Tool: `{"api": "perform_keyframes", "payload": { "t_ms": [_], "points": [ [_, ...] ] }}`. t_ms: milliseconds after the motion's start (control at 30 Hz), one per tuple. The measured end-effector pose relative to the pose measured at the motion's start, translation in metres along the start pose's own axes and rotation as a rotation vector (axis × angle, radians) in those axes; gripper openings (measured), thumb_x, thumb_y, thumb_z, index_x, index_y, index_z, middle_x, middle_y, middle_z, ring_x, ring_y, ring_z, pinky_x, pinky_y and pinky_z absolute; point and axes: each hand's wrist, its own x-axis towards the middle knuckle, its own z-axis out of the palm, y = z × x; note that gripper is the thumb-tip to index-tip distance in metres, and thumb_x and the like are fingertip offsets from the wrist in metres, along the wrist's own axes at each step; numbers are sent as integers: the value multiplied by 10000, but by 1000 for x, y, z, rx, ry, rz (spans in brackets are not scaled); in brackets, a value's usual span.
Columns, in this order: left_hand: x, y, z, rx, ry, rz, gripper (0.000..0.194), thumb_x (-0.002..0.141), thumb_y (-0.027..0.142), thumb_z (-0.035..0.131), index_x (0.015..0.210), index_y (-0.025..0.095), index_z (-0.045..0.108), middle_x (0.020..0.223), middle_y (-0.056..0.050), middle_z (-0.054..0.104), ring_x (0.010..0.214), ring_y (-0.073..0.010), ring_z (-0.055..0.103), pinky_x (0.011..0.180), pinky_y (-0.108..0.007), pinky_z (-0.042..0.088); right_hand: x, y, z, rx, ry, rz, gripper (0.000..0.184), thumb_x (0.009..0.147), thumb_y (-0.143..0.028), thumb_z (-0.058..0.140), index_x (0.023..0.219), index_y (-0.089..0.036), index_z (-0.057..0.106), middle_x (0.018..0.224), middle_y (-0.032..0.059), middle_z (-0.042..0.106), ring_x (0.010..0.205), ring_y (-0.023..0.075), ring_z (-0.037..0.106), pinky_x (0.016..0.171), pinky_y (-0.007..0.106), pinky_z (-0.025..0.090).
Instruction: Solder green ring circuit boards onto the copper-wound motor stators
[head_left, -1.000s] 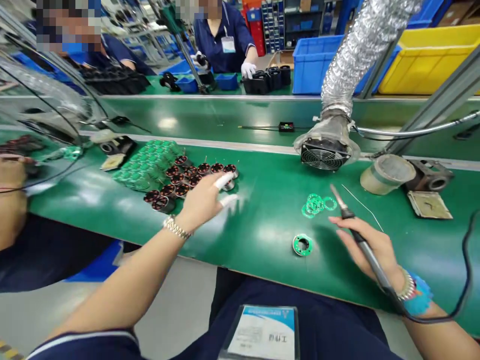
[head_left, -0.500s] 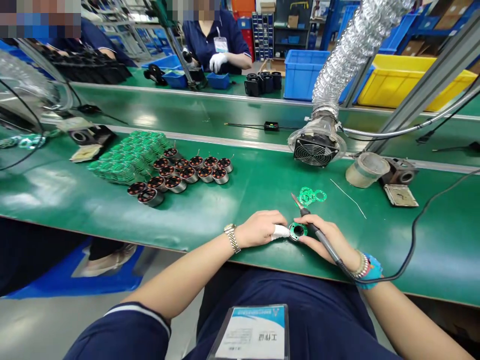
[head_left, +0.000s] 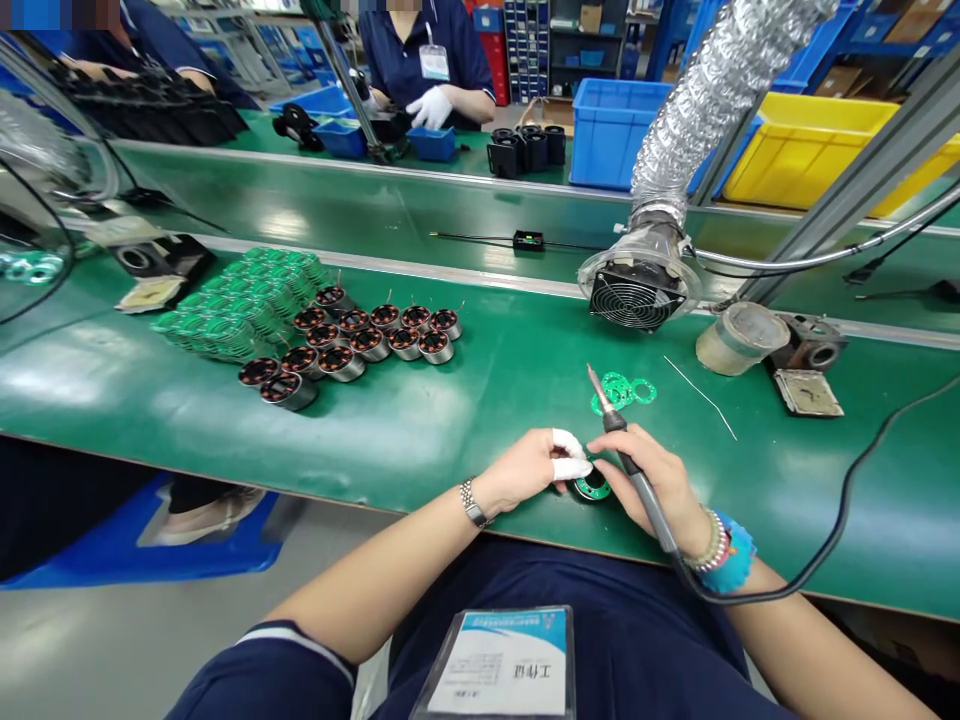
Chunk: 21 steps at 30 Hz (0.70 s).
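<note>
My right hand [head_left: 660, 480] keeps a soldering iron [head_left: 645, 500] against the palm, its tip pointing up and away from me. The thumb and index finger of that hand reach to a round motor part with a green ring circuit board [head_left: 594, 488] on top, lying near the table's front edge. White coverings wrap the thumb and index finger of my left hand [head_left: 529, 468], which are pinched together over the ring's left side. What lies between these fingertips is hidden. Loose green ring boards [head_left: 616, 390] rest just beyond the iron.
Several copper-wound motor parts [head_left: 343, 363] stand left of my hands, beside stacked green circuit boards [head_left: 240, 300]. A fume fan [head_left: 636, 298] hangs ahead, near a solder wire [head_left: 701, 397], a tub [head_left: 739, 340] and an iron stand [head_left: 814, 350]. A co-worker [head_left: 427, 60] sits opposite.
My left fingers have moved from the ring's side to above it, pinched together. My right fingers have lifted off its right side towards its upper edge, the iron still in hand.
</note>
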Motion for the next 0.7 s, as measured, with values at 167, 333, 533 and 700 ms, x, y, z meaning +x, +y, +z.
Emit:
{"api": "perform_keyframes", "payload": {
  "t_ms": [167, 333, 533, 700],
  "points": [
    [-4, 1, -2, 64, 5, 44, 183, 649, 278, 689, 671, 126, 591, 606, 18, 546, 533, -71, 479, 510, -194, 409, 5, -2, 6, -10, -13, -58, 234, 829, -95, 479, 1025, -218, 512, 794, 30, 573, 727, 157, 515, 653, 292, 478],
    [-15, -1, 2, 58, 75, 122, 171, 693, 295, 651, 701, 137, 588, 688, 14, 532, 568, -80, 505, 530, -206, 444, -4, -10, 14, -9, 34, 41, 253, 819, -92, 471, 1043, -208, 496, 784, 35, 561, 713, 166, 511, 647, 308, 470],
    [-18, -5, 0, -40, 57, -4, 205, 685, 316, 659, 718, 131, 576, 628, 3, 580, 562, -99, 570, 588, -238, 482, -13, -18, 3, -5, 119, 190, 183, 806, -128, 547, 971, -207, 547, 842, 40, 585, 771, 163, 558, 715, 302, 471],
    [-14, -9, -5, -92, 35, -59, 206, 661, 307, 677, 703, 130, 579, 603, 5, 595, 550, -95, 582, 588, -228, 474, -25, -22, -10, 51, 124, 202, 140, 828, -120, 518, 903, -211, 595, 760, 21, 614, 669, 138, 582, 623, 265, 482]
  ]
}}
